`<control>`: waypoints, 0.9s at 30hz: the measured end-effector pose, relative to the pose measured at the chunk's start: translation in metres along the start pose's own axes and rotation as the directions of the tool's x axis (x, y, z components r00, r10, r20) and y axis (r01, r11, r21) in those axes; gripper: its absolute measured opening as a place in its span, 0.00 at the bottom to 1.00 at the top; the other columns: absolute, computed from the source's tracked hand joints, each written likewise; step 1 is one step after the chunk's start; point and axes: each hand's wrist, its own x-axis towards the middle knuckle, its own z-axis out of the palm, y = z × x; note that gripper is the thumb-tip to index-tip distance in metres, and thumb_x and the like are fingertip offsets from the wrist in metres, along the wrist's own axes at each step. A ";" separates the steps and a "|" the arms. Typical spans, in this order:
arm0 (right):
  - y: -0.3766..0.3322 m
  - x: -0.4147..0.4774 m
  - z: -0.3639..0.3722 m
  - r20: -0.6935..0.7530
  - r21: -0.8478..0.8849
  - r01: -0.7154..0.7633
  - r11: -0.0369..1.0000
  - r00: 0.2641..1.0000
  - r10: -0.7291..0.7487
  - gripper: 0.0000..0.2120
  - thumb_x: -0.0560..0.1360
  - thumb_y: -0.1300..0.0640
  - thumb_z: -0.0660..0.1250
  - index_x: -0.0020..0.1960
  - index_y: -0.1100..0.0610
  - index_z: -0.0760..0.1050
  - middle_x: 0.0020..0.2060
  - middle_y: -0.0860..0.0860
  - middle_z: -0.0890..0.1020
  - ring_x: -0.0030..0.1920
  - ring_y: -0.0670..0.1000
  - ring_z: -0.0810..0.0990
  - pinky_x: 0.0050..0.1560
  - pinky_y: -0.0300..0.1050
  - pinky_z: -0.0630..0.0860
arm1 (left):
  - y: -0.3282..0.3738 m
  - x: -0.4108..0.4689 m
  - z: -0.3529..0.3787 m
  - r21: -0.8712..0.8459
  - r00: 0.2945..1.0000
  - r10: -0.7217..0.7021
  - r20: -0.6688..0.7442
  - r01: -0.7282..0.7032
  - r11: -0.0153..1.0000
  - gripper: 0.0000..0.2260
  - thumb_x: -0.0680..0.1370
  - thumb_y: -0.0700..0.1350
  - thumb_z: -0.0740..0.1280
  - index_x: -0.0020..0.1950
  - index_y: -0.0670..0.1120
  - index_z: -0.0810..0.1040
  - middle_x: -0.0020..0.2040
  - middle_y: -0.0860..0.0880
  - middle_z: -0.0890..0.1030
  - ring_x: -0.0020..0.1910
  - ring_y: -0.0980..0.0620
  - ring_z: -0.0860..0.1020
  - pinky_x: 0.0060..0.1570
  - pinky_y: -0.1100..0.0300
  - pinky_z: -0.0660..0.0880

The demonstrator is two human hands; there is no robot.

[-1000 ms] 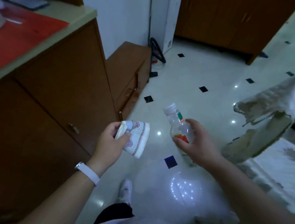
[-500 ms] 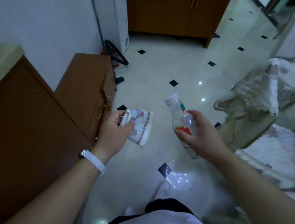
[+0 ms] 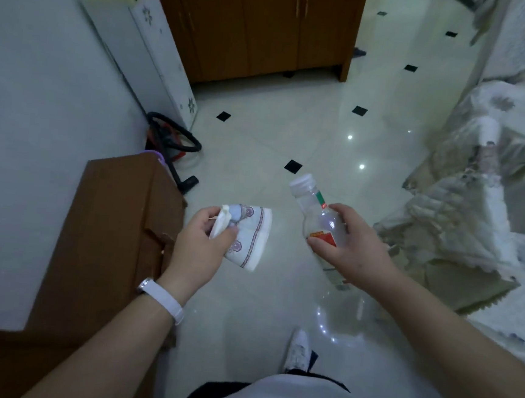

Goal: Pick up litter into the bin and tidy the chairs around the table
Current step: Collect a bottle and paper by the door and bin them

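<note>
Over a glossy tiled floor (image 3: 260,141), no bin in sight, the left hand (image 3: 198,250) pinches a crumpled paper cup (image 3: 252,233), the right hand (image 3: 350,247) grips an empty bottle (image 3: 317,213); both should probably hold firm until reaching the bin.

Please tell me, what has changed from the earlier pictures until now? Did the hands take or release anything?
The view swung right as the person walked: the counter with the red mat left the picture, the tall white appliance came nearer. Nothing was taken or let go: the left hand still grips the paper cup, the right hand the clear bottle.
</note>
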 end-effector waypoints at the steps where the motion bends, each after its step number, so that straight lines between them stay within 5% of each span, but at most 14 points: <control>1: 0.001 0.016 -0.010 -0.013 -0.006 0.004 1.000 1.000 -0.004 0.34 0.65 0.39 0.73 0.68 0.46 0.67 0.60 0.45 0.77 0.58 0.48 0.77 0.57 0.47 0.74 | 0.009 0.015 0.009 -0.006 1.000 0.023 0.001 -0.023 1.000 0.10 0.77 0.37 0.70 0.57 0.47 0.77 0.46 0.54 0.84 0.38 0.64 0.81 0.38 0.68 0.76; 8: 0.007 0.091 -0.058 -0.112 -0.085 -0.003 0.996 0.994 -0.007 0.35 0.67 0.44 0.75 0.70 0.51 0.67 0.62 0.48 0.76 0.61 0.50 0.75 0.54 0.38 0.66 | 0.042 0.112 0.048 0.068 0.995 0.065 0.080 -0.071 0.995 0.10 0.75 0.44 0.73 0.52 0.58 0.78 0.48 0.54 0.85 0.46 0.55 0.83 0.48 0.56 0.80; 14: 0.008 0.153 -0.058 -0.149 -0.034 -0.094 0.995 0.985 0.088 0.33 0.67 0.44 0.75 0.68 0.47 0.67 0.58 0.44 0.76 0.55 0.45 0.75 0.50 0.39 0.67 | 0.061 0.200 0.066 0.050 0.986 0.098 0.134 -0.105 0.993 0.12 0.77 0.41 0.72 0.50 0.58 0.77 0.47 0.56 0.84 0.40 0.64 0.81 0.41 0.68 0.76; 20: -0.006 0.246 -0.055 -0.222 -0.023 -0.159 0.987 0.963 0.150 0.32 0.67 0.43 0.75 0.67 0.46 0.67 0.57 0.43 0.76 0.56 0.46 0.76 0.53 0.42 0.70 | 0.068 0.316 0.084 -0.040 0.971 0.087 0.221 -0.080 0.996 0.13 0.77 0.39 0.71 0.50 0.57 0.76 0.48 0.54 0.84 0.44 0.57 0.83 0.47 0.59 0.80; 27: -0.043 0.362 -0.048 -0.270 -0.107 -0.270 0.957 0.934 0.234 0.36 0.66 0.41 0.74 0.70 0.46 0.65 0.61 0.44 0.76 0.60 0.47 0.75 0.55 0.41 0.69 | 0.091 0.464 0.088 -0.118 0.948 0.095 0.305 -0.061 0.991 0.11 0.77 0.39 0.71 0.51 0.55 0.77 0.47 0.53 0.84 0.37 0.62 0.81 0.42 0.63 0.78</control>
